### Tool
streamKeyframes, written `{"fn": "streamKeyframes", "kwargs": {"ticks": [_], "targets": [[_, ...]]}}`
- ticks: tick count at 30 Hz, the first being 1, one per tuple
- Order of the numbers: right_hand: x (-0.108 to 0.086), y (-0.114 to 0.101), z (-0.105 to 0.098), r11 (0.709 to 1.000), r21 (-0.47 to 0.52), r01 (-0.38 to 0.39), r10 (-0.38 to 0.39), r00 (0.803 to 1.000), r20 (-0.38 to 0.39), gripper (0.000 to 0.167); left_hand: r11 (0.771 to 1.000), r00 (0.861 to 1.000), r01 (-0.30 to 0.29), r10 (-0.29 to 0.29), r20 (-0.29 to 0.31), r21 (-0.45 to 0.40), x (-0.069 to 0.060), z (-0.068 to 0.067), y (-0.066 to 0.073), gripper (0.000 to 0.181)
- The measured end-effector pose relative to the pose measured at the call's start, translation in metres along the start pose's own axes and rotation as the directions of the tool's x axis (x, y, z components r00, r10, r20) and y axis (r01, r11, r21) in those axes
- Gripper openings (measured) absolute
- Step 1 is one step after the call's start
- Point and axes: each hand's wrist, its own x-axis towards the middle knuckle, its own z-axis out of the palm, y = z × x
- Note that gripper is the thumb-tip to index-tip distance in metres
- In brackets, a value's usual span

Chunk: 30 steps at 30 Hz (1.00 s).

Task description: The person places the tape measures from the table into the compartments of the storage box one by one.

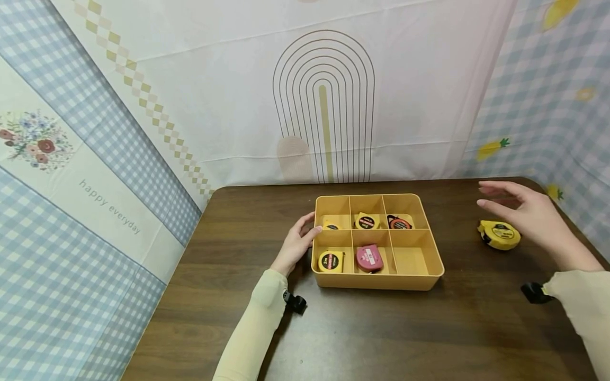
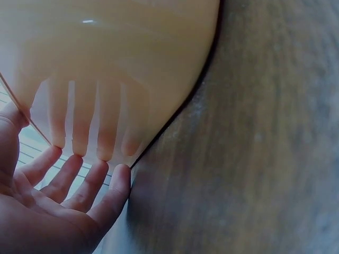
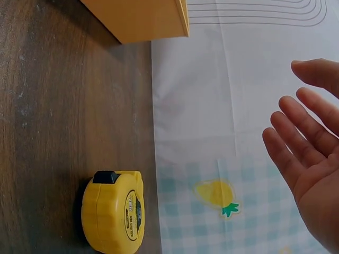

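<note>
A tan six-compartment box stands on the table. My left hand grips its left side, the thumb over the rim and the fingertips against the outer wall. Front compartments hold a yellow tape measure at left and a pink tape measure in the middle. Behind are a partly hidden yellow one, another yellow one and a black-and-orange one. My right hand hovers, holding nothing, fingers extended, near a larger yellow tape measure on the table.
The dark wooden table ends against a patterned cloth backdrop. Checked cloth hangs at the right, beyond the table's edge. The box's front right compartment shows only its bare floor.
</note>
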Motion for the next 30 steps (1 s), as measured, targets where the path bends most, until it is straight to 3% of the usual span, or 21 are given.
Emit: {"fn": "streamKeyframes", "kwargs": {"ticks": [30], "targets": [[-0.003,0.029,-0.003,0.992,0.092,-0.091,0.093,0.995,-0.020,0.077,1.000,1.000,0.005,-0.005,-0.025,0.012,0.001,0.001,-0.001,0.059]]}}
